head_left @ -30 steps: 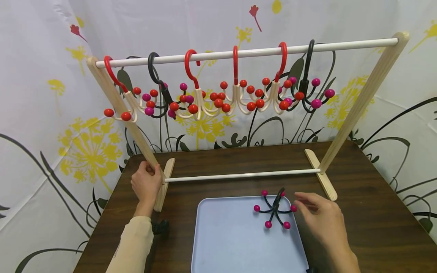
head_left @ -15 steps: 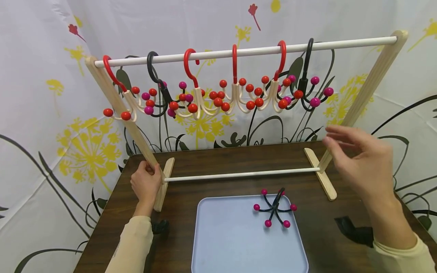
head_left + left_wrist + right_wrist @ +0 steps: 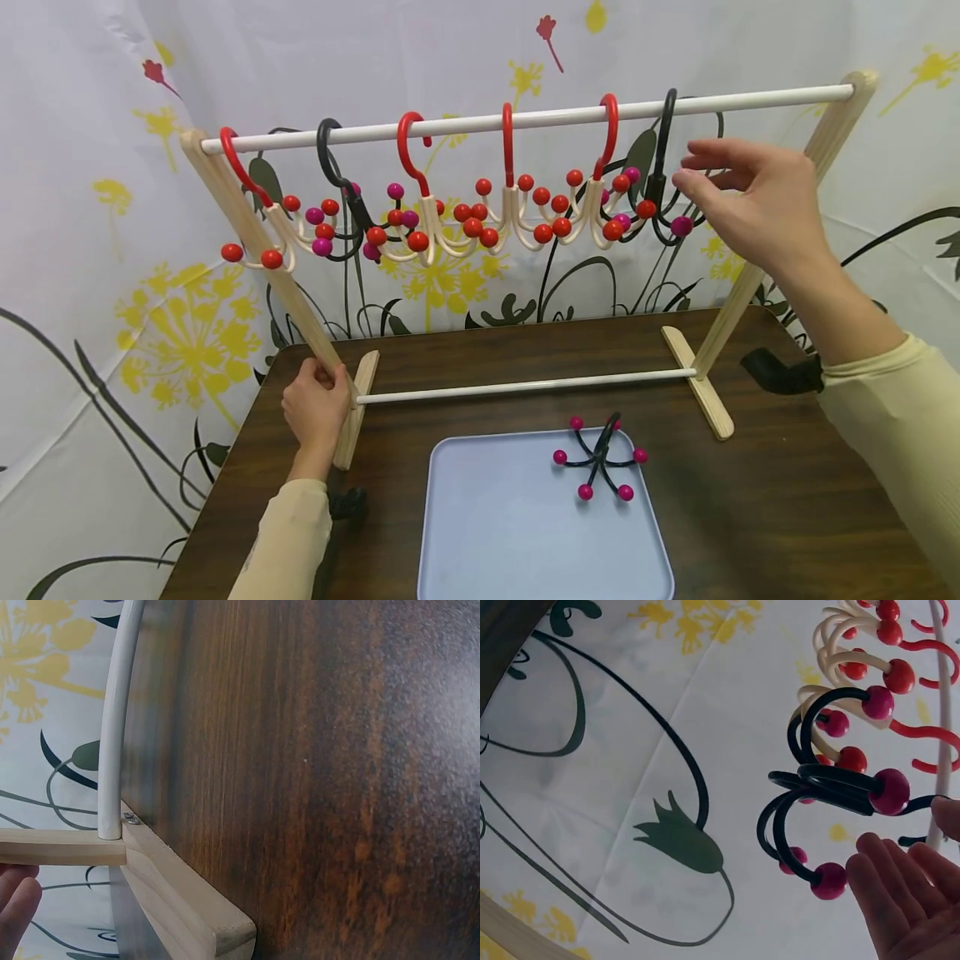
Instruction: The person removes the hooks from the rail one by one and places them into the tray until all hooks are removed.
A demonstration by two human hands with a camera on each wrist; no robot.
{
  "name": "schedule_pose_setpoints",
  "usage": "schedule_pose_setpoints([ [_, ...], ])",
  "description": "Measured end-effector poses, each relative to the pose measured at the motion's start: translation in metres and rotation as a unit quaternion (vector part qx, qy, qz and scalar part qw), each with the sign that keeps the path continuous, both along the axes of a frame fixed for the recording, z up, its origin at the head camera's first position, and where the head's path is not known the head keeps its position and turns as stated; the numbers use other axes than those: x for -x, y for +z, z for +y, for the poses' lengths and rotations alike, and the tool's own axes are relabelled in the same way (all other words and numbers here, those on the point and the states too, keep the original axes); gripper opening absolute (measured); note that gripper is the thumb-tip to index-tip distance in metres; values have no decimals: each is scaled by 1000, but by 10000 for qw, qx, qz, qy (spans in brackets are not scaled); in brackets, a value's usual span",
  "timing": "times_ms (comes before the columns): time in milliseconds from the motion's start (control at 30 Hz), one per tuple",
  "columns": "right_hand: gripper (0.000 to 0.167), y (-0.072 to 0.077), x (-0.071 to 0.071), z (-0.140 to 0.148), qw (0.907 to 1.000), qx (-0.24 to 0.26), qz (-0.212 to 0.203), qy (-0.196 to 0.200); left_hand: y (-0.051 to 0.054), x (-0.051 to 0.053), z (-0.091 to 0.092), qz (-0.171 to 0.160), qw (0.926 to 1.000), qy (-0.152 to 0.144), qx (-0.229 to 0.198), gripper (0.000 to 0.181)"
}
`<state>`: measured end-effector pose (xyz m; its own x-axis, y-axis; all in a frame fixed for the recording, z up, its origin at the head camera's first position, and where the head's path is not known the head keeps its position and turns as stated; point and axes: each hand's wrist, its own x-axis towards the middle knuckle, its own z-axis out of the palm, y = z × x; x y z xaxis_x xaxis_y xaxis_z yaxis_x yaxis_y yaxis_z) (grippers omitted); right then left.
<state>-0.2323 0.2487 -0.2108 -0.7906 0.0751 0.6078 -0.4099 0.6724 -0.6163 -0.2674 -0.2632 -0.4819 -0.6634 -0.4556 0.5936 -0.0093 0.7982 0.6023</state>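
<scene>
Hovering loose-fingered and empty, the right hand is hiding from the head view pink balls its wrist view is showing on the rod's rightmost hook; the left hand is gripping a post.

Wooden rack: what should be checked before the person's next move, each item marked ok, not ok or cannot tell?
1. Left hand gripping the left post: ok, near the base.
2. Six hangers hooked over the top rod: ok.
3. Right hand unloaded: ok, it holds nothing.
4. Right hand clear of the rightmost black hanger: cannot tell; it is close beside it, contact unclear.
5. Remaining black hanger hung up: not ok, it lies on the tray.
</scene>
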Motion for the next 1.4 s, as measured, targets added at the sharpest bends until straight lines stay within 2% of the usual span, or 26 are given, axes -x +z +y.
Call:
schedule_pose_setpoints([
  [200,52,11,17,-9,9934,-585,-987,-29,-3,0,0,19,10000,23,-10,22],
  [400,51,13,27,-8,9851,-859,-1490,93,-2,0,2,35,10000,18,-21,21],
  [767,43,10,34,-6,9842,-878,-1529,178,-2,0,2,75,10000,2,-20,21],
  [1200,43,17,29,-1,9847,-975,-1443,11,-2,-1,-1,51,10000,-3,37,21],
  [1400,40,20,27,8,9894,-715,-1260,102,-1,-1,-1,19,10000,18,13,21],
])
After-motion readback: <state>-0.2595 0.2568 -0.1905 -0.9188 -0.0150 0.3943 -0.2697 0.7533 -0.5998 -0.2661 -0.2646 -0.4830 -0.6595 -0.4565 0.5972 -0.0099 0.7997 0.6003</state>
